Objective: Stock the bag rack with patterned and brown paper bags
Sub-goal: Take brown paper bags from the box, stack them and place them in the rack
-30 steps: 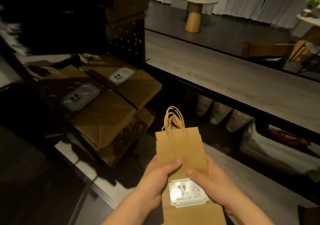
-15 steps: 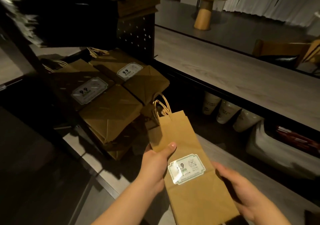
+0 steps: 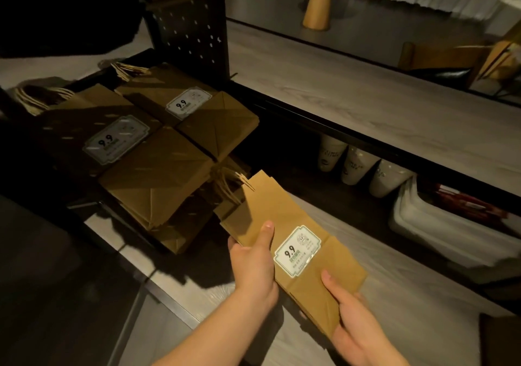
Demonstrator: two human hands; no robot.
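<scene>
L hand (image 3: 253,264) grips the flat brown bag bundle (image 3: 296,250) at its near-left edge, thumb on top, fingers hidden under. R hand (image 3: 349,317) pinches the bottom end, thumb pressed on the fold. Both clamped on paper, nothing loose. Bundle's long axis runs diagonal: base w/ R hand, low right; handle end (image 3: 225,179) up-left, nosing right at the rack stacks. White label (image 3: 297,250) faces up. Front stack (image 3: 158,173) sits just beyond the handles, back stack (image 3: 191,106) behind it, both label-up on the dark rack shelf (image 3: 112,219). L hand's nearer the rack, so looks like it steers while R pushes from behind. Cups (image 3: 358,165) and tub (image 3: 439,224) off right, under the counter.
</scene>
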